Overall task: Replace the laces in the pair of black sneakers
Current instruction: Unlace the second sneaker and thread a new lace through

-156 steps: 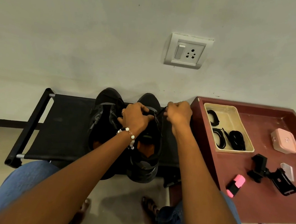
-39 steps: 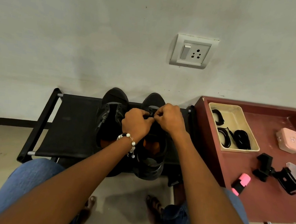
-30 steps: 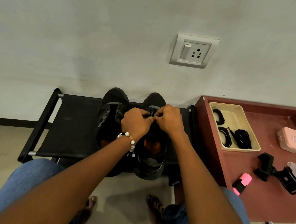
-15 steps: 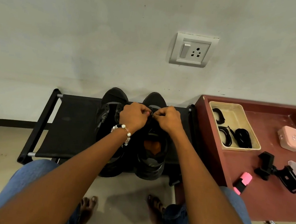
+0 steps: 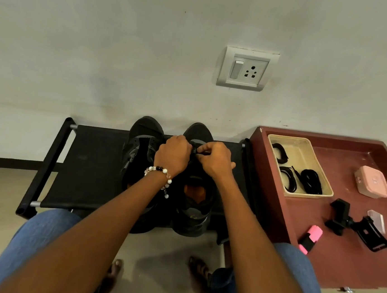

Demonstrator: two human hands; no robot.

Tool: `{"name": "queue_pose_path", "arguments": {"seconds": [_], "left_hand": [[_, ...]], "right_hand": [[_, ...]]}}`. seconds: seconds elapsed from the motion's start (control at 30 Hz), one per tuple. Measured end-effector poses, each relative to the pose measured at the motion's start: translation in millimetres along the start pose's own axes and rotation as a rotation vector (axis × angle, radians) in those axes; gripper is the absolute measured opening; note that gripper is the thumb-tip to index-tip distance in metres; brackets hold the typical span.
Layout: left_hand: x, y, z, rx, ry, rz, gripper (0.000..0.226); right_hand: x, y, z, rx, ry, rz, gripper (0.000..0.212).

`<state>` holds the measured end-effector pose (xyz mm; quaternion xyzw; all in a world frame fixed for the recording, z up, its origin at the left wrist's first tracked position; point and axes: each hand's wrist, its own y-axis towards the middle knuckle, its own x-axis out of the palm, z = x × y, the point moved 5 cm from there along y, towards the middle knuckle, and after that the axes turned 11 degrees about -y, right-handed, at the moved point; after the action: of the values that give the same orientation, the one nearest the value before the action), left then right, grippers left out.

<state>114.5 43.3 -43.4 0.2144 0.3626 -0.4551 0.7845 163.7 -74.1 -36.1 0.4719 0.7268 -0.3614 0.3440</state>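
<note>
Our hands, left (image 5: 172, 156) and right (image 5: 215, 160), have closed together mid-rack (image 5: 96, 165), both pinching the lace (image 5: 196, 152) over the right sneaker (image 5: 193, 207); threading continues.

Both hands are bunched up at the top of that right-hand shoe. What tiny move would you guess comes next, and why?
Probably a short pull of the lace through an eyelet. The left hand and right hand both pinch at it on the right sneaker, near the toe end of the lacing. Whether it is going in or coming out, I cannot tell.
</note>
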Motion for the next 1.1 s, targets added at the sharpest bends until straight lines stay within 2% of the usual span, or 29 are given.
{"name": "queue_pose_path", "arguments": {"seconds": [0.1, 0.17, 0.23, 0.33, 0.4, 0.43, 0.47, 0.53, 0.63, 0.7, 0.77, 0.83, 0.9, 0.93, 1.03, 1.1], "left_hand": [[-3.8, 7.0, -6.8, -0.086, -0.118, 0.010, 0.032], [-12.9, 12.6, -10.5, -0.171, -0.316, 0.052, 0.037], [-28.9, 12.9, -6.2, -0.279, -0.675, 0.108, 0.038], [-61.7, 8.6, 12.2, -0.430, -1.273, 0.171, 0.025], [-87.7, 7.8, 24.8, -0.389, -1.588, 0.208, 0.018], [-97.6, 8.7, 26.7, -0.344, -1.672, 0.221, 0.017], [-104.9, 8.9, 28.3, -0.303, -1.676, 0.220, 0.017], [-106.6, 9.4, 28.7, -0.231, -1.451, 0.163, 0.018], [-89.5, 4.2, 31.0, -0.009, -0.667, 0.020, 0.011], [-63.2, 2.0, 26.1, 0.097, -0.205, -0.135, 0.012], [-39.8, 0.2, 16.7, 0.065, 0.032, -0.275, 0.018], [-32.8, 0.4, 10.5, 0.011, 0.134, -0.280, 0.021], [-35.7, 4.5, 7.2, -0.046, 0.072, -0.229, 0.025], [-39.6, 5.9, 7.2, -0.098, -0.057, -0.207, 0.027], [-52.8, 5.3, 12.9, -0.309, -0.721, -0.191, 0.019], [-66.7, 5.2, 21.3, -0.334, -1.123, -0.134, 0.019]], "right_hand": [[-8.8, -13.9, -0.8, 0.025, -0.155, 0.078, 0.028], [-13.6, -25.6, 0.7, 0.062, -0.245, 0.177, 0.037], [-11.4, -35.5, 4.1, 0.090, -0.271, 0.244, 0.039], [1.5, -44.3, 11.1, 0.139, -0.123, 0.220, 0.032], [4.5, -46.6, 14.8, 0.193, -0.021, 0.199, 0.031], [4.7, -46.9, 16.0, 0.220, 0.005, 0.193, 0.032], [4.6, -46.8, 17.1, 0.241, 0.017, 0.186, 0.034], [4.1, -46.4, 18.1, 0.267, 0.026, 0.177, 0.037], [4.7, -45.9, 18.2, 0.285, 0.037, 0.164, 0.039], [5.1, -45.4, 18.4, 0.295, 0.032, 0.152, 0.040], [5.7, -44.6, 19.1, 0.306, 0.036, 0.138, 0.040], [7.1, -44.1, 19.6, 0.310, 0.050, 0.126, 0.038], [8.2, -43.5, 19.5, 0.305, 0.063, 0.115, 0.036], [8.4, -43.1, 19.3, 0.302, 0.064, 0.111, 0.036], [8.5, -42.9, 19.8, 0.299, 0.061, 0.104, 0.038], [8.5, -42.9, 19.8, 0.301, 0.069, 0.102, 0.040]]}}
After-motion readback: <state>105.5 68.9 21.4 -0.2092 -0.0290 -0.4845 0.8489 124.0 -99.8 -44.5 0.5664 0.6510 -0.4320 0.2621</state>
